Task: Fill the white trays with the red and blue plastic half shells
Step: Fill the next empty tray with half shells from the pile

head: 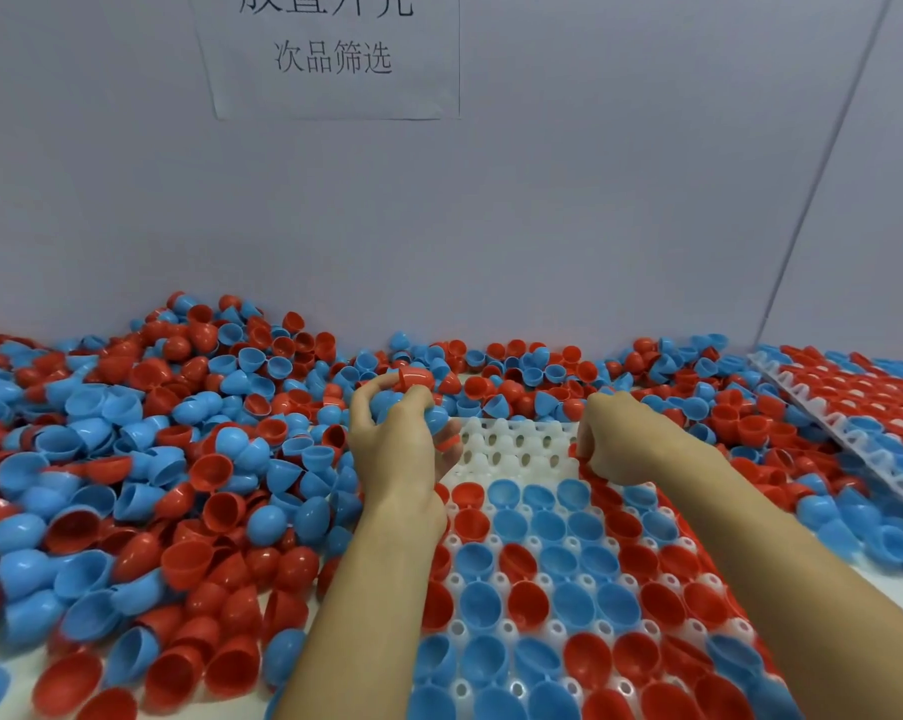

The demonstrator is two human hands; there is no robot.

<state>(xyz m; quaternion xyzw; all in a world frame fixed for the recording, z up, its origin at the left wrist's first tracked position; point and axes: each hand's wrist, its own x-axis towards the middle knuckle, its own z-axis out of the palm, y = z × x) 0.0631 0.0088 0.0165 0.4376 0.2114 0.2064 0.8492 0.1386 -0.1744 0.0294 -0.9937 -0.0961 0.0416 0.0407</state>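
One white paper sheet is fixed on the grey wall behind the work place, and it carries printed dark Chinese characters in two lines; the upper line is bigger and is cut by the top edge of the picture, so only the lower parts of its characters show and it cannot be read with certainty; the lower line is smaller and reads 次品筛选; no other text, number or brand can be read.
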